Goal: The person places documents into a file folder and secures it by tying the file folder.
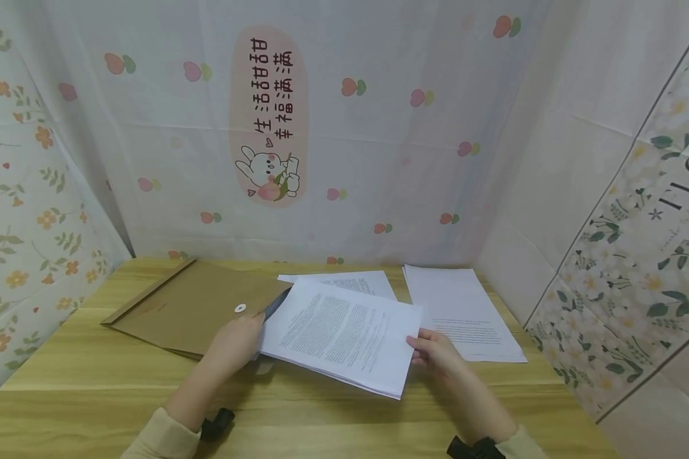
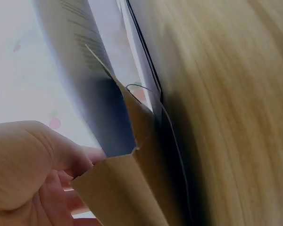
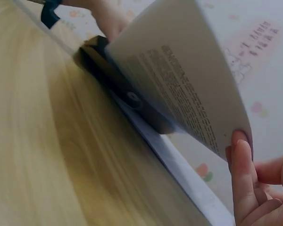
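Printed papers [image 1: 339, 338], one stack, slant above my one wooden table [image 1: 321, 430], their left end at the mouth of one brown envelope [image 1: 195, 303]; I cannot tell how far in they go. Two other lots of paper lie on the table: one on the right [image 1: 462, 306], one behind the stack [image 1: 379, 282]. Both my forearms reach forward. My left hand [image 1: 238, 341] has thumb and bent fingers closed on the envelope's edge; my right hand [image 1: 439, 354] pinches the stack's right edge. One white button [image 1: 240, 308] shows on the envelope.
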Available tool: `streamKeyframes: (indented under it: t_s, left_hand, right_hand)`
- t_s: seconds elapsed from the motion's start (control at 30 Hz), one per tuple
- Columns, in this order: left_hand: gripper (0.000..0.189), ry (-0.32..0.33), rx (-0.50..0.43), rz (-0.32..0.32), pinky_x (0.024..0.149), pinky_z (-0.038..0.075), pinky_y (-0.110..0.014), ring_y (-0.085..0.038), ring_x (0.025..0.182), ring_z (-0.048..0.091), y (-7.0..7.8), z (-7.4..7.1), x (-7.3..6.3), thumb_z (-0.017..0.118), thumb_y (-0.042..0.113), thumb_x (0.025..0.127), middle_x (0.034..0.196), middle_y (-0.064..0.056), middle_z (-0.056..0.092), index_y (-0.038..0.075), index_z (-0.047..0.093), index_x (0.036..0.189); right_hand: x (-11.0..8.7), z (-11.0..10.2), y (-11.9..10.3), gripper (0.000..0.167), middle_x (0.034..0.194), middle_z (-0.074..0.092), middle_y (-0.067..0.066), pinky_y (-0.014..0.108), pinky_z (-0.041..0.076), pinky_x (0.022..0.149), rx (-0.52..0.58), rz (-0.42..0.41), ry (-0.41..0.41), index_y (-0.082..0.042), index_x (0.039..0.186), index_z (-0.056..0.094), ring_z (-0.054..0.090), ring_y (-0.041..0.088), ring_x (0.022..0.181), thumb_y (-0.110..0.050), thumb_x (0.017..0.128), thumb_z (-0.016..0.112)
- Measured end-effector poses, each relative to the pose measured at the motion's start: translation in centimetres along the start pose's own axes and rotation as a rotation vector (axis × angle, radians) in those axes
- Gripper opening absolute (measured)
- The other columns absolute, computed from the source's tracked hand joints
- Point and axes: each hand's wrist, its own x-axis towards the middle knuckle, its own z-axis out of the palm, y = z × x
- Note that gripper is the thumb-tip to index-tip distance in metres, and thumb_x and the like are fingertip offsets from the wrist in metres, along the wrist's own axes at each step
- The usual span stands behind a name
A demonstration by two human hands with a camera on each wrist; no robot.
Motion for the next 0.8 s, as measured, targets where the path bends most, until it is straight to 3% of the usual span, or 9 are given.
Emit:
streamKeyframes:
  t_s: [0.2, 0.37, 0.6, 0.8]
  left_hand:
    - [0.032, 0.012, -0.057, -0.021, 0.081, 0.053, -0.046, -0.04, 0.102, 0.061, 0.0, 0.0, 0.0, 0.056, -0.01, 0.086, 0.116, -0.029, 0.059, -0.017, 0.056, 0.118]
    - [0.043, -0.007, -0.124, -0.049, 0.087, 0.049, -0.05, -0.045, 0.11, 0.055, -0.1, -0.1, 0.0, 0.056, -0.012, 0.082, 0.126, -0.035, 0.051, -0.02, 0.049, 0.124]
    - [0.046, -0.041, -0.146, -0.04, 0.092, 0.046, -0.052, -0.046, 0.114, 0.052, 0.0, -0.2, 0.0, 0.057, -0.013, 0.079, 0.128, -0.035, 0.049, -0.021, 0.048, 0.124]
    - [0.046, -0.056, -0.163, -0.025, 0.093, 0.044, -0.051, -0.047, 0.117, 0.05, -0.1, -0.1, -0.1, 0.056, -0.014, 0.079, 0.128, -0.036, 0.048, -0.021, 0.048, 0.124]
  right_hand:
    - [-0.5, 1.0, 0.4, 0.039, 0.082, 0.069, 0.006, 0.017, 0.052, 0.058, 0.027, 0.028, -0.109, 0.014, 0.123, 0.048, 0.062, 0.009, 0.062, -0.004, 0.091, 0.06]
    - [-0.7, 1.1, 0.4, 0.033, 0.077, 0.068, 0.006, 0.018, 0.052, 0.057, 0.017, 0.049, -0.165, 0.012, 0.117, 0.052, 0.063, 0.008, 0.059, -0.003, 0.09, 0.06]
    - [-0.5, 2.0, 0.5, 0.037, 0.077, 0.068, 0.004, 0.018, 0.052, 0.058, 0.036, 0.044, -0.103, 0.013, 0.123, 0.05, 0.064, 0.008, 0.061, -0.005, 0.092, 0.06]
    - [0.4, 4.0, 0.7, 0.013, 0.069, 0.062, 0.002, 0.016, 0.049, 0.052, -0.002, 0.01, -0.061, 0.0, 0.091, 0.054, 0.062, 0.007, 0.058, -0.011, 0.094, 0.06]
